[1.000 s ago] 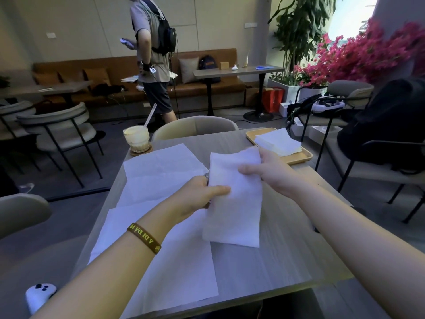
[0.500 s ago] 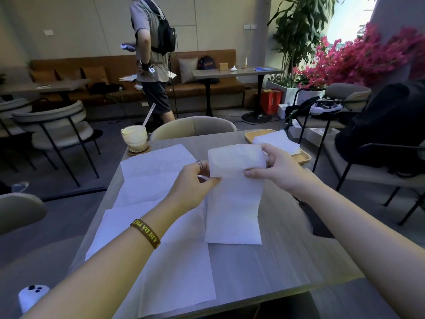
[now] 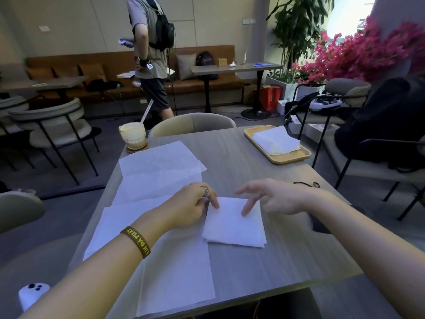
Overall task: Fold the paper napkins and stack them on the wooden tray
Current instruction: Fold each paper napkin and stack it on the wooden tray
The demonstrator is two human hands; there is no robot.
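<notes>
Now the napkin (image 3: 234,223), a lifted strip half a second ago, lies folded square on the worktop (image 3: 276,268). The left hand (image 3: 190,208) presses its 10 o'clock corner and the right hand (image 3: 273,199), spread, touches it. It looks ready for the wooden tray (image 3: 290,159) at 1 o'clock.

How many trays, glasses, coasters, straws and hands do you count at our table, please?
Tray: 1
Glass: 1
Coaster: 1
Straw: 1
Hands: 2, the left hand and the right hand
Total: 6
</notes>
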